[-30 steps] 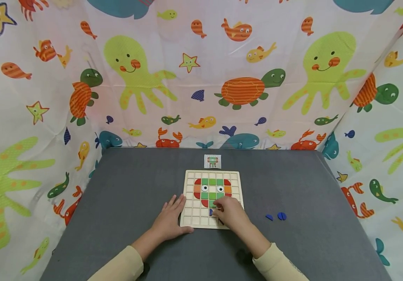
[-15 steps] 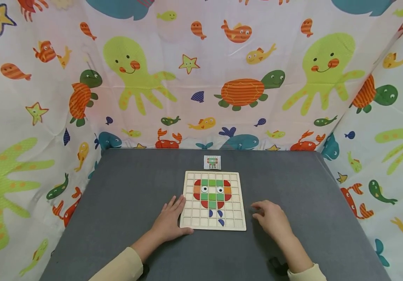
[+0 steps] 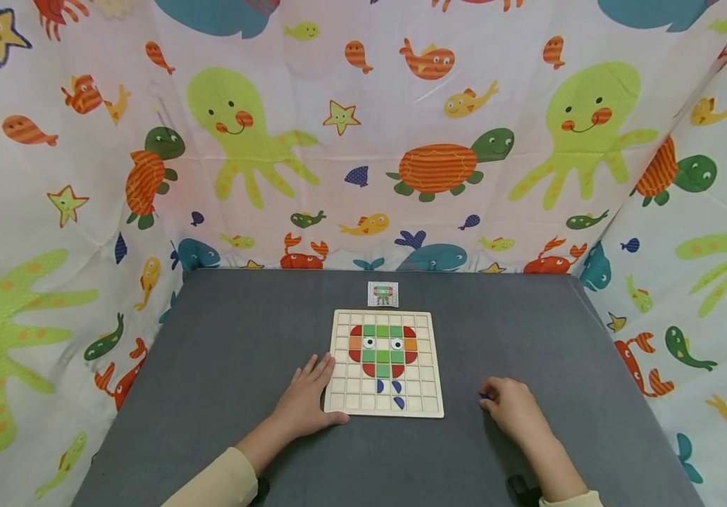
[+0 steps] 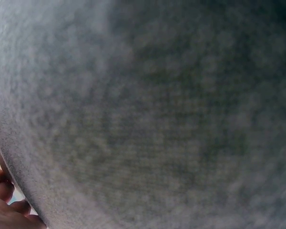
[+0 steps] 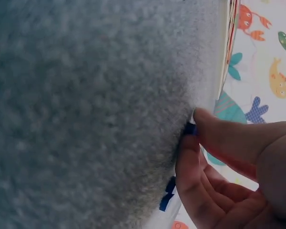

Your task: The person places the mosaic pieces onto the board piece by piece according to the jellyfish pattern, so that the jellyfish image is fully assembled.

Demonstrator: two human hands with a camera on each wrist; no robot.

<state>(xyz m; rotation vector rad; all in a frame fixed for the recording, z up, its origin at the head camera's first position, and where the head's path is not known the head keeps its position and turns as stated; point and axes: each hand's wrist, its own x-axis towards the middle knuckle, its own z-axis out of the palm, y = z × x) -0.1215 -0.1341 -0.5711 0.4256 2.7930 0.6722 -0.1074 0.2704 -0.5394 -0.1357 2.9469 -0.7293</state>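
A square wooden grid board (image 3: 351, 402) lies on the table. Red, green and orange tiles and two eye tiles (image 3: 370, 343) form a face on it, with several blue half-round pieces (image 3: 399, 403) below. My left hand (image 3: 306, 400) rests at the board's left edge, fingers spread along the rim and thumb at the near corner. To the right of the board, my right hand (image 3: 517, 408) pinches a blue half-round piece (image 5: 189, 128) between thumb and forefinger, close over the table. Other blue pieces (image 5: 168, 193) lie near its fingers in the right wrist view; the hand hides them in the head view.
A small picture card (image 3: 382, 294) showing a coloured grid pattern lies just behind the board. The grey table (image 3: 243, 331) runs back to a curtain (image 3: 338, 63) printed with sea animals, which also stands along both sides.
My right hand has moved off the board to the right and now pinches a loose blue piece. Blue half-round pieces on the board came into sight. My left hand stayed put.
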